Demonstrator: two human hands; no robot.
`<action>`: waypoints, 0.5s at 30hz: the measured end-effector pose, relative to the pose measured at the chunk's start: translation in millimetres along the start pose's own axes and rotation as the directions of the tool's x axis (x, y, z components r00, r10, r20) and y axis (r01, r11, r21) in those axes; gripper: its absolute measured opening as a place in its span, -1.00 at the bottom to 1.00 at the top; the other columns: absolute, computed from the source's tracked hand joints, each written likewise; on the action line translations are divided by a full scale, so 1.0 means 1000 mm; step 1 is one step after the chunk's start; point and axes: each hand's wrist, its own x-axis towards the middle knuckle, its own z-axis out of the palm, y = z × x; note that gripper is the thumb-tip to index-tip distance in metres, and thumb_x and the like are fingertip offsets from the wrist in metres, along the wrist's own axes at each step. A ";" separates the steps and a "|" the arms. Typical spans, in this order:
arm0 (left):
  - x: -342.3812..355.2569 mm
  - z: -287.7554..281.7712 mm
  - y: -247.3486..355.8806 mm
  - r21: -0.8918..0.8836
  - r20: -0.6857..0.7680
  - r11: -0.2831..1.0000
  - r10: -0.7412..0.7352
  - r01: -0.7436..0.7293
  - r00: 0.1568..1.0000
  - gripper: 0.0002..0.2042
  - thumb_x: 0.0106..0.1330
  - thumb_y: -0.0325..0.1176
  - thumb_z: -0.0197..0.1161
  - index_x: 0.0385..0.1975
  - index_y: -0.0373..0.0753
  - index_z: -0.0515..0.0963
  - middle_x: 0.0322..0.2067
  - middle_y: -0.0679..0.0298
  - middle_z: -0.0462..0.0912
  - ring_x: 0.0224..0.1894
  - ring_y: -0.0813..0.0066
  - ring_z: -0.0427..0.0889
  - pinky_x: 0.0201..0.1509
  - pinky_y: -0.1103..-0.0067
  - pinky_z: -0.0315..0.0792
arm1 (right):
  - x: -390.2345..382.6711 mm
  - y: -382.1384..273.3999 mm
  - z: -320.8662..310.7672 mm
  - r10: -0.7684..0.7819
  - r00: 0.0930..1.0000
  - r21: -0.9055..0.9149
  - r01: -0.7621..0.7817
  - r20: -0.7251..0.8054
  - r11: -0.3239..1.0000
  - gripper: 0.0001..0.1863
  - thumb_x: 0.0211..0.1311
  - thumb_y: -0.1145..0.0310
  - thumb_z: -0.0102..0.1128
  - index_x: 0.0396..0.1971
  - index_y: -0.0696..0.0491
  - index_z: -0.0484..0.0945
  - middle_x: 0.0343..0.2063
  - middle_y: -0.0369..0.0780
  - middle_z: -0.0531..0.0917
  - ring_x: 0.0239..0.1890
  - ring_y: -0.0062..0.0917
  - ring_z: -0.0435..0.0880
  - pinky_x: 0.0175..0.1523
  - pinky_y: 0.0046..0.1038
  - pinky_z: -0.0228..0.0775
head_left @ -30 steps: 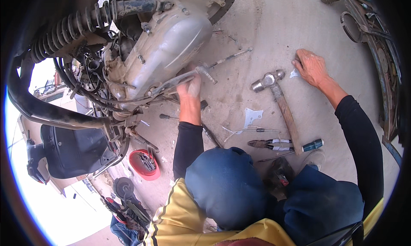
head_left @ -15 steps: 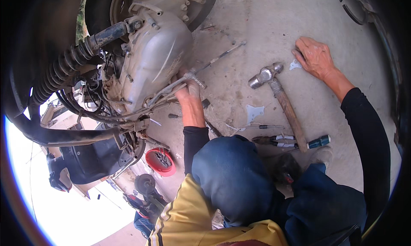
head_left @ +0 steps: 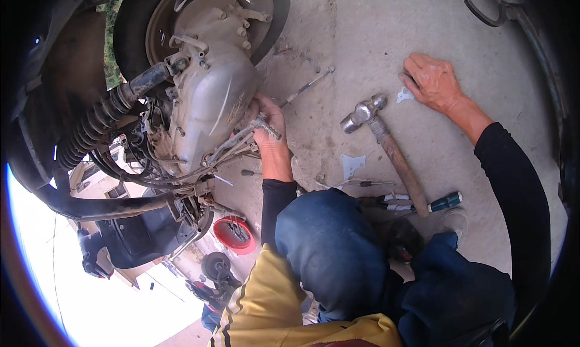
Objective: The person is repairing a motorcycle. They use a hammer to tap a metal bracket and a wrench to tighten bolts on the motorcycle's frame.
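Observation:
My left hand [head_left: 270,122] reaches up against the lower edge of a dusty grey engine casing [head_left: 219,99] on a scooter. It sits behind a ridged kick-start lever [head_left: 266,127]. The casing and the lever hide most of its fingers, and I cannot see what they grip. Off to the right, my right hand [head_left: 432,83] rests on the concrete with its fingers curled under and closed, beside a small pale metal plate [head_left: 405,95]. Between the hands lies a ball-peen hammer [head_left: 393,150] with a worn wooden handle. Another flat pale plate [head_left: 352,165] lies left of its handle.
A red bowl [head_left: 234,236] with metal parts stands below the scooter. Screwdrivers, one with a green-black handle [head_left: 446,202], lie by my foot. A cable end [head_left: 308,85] sticks out past the casing. The rear wheel [head_left: 275,20] is at the top; a curved metal frame [head_left: 547,75] borders the right.
The view has shifted slightly, so the scooter and hammer appear further left. My left hand's fingers show more beside the casing. My right hand stays by the small plate.

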 end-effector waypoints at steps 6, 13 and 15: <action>0.005 0.002 -0.018 0.271 0.283 0.962 -0.102 0.022 0.954 -0.81 0.43 -0.49 0.12 -0.08 -0.43 0.58 -0.21 0.13 0.72 0.04 0.28 0.66 0.23 0.35 0.57 | 0.001 0.001 -0.004 -0.003 1.000 -0.001 0.003 0.018 1.000 -0.78 0.32 0.21 0.25 -0.27 0.01 0.45 -0.32 -0.23 0.57 -0.19 -0.36 0.68 -0.16 -0.30 0.57; 0.030 0.003 -0.023 0.267 0.175 0.964 -0.043 -0.005 0.984 -0.84 0.46 -0.48 0.09 -0.09 -0.33 0.59 -0.14 0.20 0.67 -0.04 0.36 0.63 0.03 0.45 0.55 | 0.001 0.000 -0.003 0.009 1.000 0.045 -0.009 0.004 0.999 -0.78 0.25 0.25 0.31 -0.31 0.02 0.46 -0.34 -0.23 0.56 -0.23 -0.35 0.67 -0.18 -0.29 0.57; 0.031 0.000 -0.021 0.265 0.217 0.964 -0.096 0.036 0.971 -0.83 0.46 -0.48 0.09 -0.07 -0.33 0.57 -0.13 0.20 0.66 -0.05 0.38 0.62 0.01 0.47 0.53 | 0.001 0.002 0.002 -0.026 0.998 0.074 0.030 -0.057 0.997 -0.76 0.25 0.26 0.31 -0.35 0.04 0.43 -0.38 -0.21 0.53 -0.29 -0.32 0.65 -0.25 -0.27 0.52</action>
